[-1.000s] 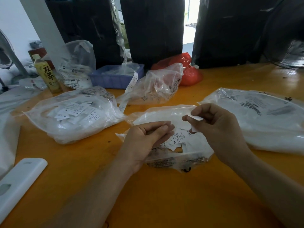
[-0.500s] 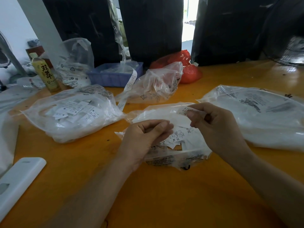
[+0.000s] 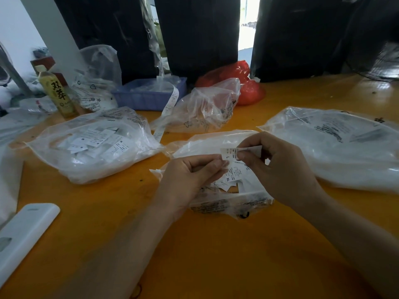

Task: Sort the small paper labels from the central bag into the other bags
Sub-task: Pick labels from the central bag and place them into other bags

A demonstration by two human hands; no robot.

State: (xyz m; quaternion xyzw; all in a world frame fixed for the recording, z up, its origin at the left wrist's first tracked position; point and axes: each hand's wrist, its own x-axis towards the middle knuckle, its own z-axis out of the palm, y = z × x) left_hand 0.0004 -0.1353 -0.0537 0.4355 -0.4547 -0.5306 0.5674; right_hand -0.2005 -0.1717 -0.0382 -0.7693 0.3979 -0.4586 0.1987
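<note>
The central clear bag (image 3: 218,201) lies on the orange table with several small white paper labels (image 3: 228,180) spilling from its open mouth. Over it, my right hand (image 3: 278,169) pinches one label (image 3: 230,153) marked "L" between thumb and fingers. My left hand (image 3: 192,178) is beside it with curled fingers whose tips touch the label's left end. A clear bag (image 3: 90,145) holding several labels lies to the left. Another large clear bag (image 3: 341,145) lies to the right.
A crumpled clear bag (image 3: 205,108), a blue tray (image 3: 149,96) with a label strip (image 3: 170,106), a red bag (image 3: 241,83) and a tea bottle (image 3: 58,91) stand at the back. A white flat device (image 3: 23,234) lies at the front left. Black bags line the far edge.
My right hand turned the label it holds and brought it leftward toward my left hand, whose fingertips now meet it. The printed "L" side now faces up.
</note>
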